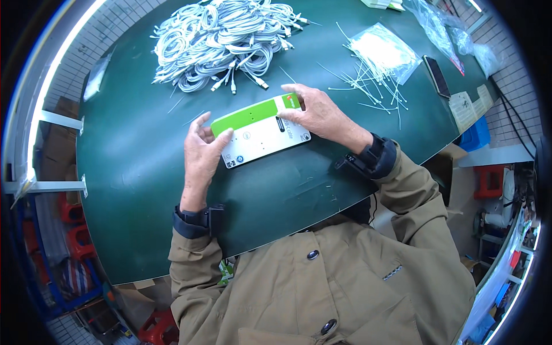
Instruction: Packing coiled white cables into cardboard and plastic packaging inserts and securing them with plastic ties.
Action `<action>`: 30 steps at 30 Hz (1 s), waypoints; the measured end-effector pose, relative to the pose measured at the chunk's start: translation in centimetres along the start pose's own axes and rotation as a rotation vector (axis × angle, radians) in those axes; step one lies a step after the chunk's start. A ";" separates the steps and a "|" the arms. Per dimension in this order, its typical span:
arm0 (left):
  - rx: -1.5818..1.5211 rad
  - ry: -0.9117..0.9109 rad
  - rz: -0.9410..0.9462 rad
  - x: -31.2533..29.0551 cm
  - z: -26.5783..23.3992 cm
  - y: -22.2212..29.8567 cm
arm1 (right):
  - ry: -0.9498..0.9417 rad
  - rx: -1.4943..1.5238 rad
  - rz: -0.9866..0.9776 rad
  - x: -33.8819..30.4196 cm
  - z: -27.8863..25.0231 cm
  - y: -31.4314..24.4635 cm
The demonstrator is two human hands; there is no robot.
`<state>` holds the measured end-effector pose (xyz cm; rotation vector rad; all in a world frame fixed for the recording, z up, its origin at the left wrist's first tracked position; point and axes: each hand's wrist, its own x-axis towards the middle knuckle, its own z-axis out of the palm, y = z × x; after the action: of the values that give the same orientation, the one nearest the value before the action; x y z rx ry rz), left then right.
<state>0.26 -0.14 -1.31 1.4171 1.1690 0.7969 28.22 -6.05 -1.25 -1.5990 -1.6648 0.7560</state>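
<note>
Between left hand point(202, 152) and right hand point(325, 115), flat package point(263, 142)

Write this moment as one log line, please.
left hand: on package's left end; right hand: on its right end; cables: piled beyond; white ties: scattered right

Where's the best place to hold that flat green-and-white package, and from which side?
Probably by its two short ends, from left and right: the package is long and flat, so its ends suit a thumb-and-finger pinch. The right hand pinches the right end; the left hand touches the left.
</note>
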 end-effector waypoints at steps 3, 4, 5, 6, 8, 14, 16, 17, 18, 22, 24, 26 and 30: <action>0.074 -0.001 -0.059 0.8 -0.8 0.0 | -0.069 -0.021 0.051 0.7 -0.3 -0.9; 0.100 -0.006 -0.075 1.0 -1.0 0.0 | -0.055 -0.061 0.040 0.8 -0.2 -1.0; 0.126 -0.011 -0.091 1.0 -1.2 -0.1 | -0.040 -0.101 0.029 0.9 -0.2 -1.1; 0.126 -0.008 -0.094 1.0 -1.3 -0.1 | -0.024 -0.140 0.017 1.1 0.0 -1.2; 0.471 0.136 0.061 0.5 -0.4 0.9 | 0.077 -0.306 -0.071 0.9 0.5 -1.0; 0.544 0.197 0.171 1.1 -0.3 -0.5 | 0.221 -0.450 -0.263 1.2 0.4 0.5; 0.464 0.199 0.257 0.8 -0.4 -1.3 | 0.184 -0.329 -0.193 0.9 0.0 0.5; 0.419 0.197 0.312 1.0 -0.5 -1.2 | 0.143 -0.201 -0.139 1.2 -0.1 0.1; 0.498 0.150 0.379 0.8 -0.5 -0.6 | 0.109 -0.083 -0.073 1.1 -0.7 0.1; 0.841 -0.099 0.673 -1.0 1.3 2.8 | 0.089 -0.157 -0.448 0.7 -0.6 1.4; 0.908 -0.168 0.701 -1.5 2.2 3.5 | 0.001 -0.260 -0.388 -0.1 -0.5 -0.5; 1.080 -0.275 0.705 -1.4 3.3 4.0 | -0.090 -0.350 -0.325 -0.6 -0.4 -1.2; 1.023 -0.342 0.665 -0.5 3.1 3.7 | -0.133 -0.465 -0.325 -0.6 0.5 -1.2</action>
<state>3.84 -1.39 1.80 2.7525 0.8310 0.3137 27.11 -6.72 -0.65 -1.5358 -2.2505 0.3269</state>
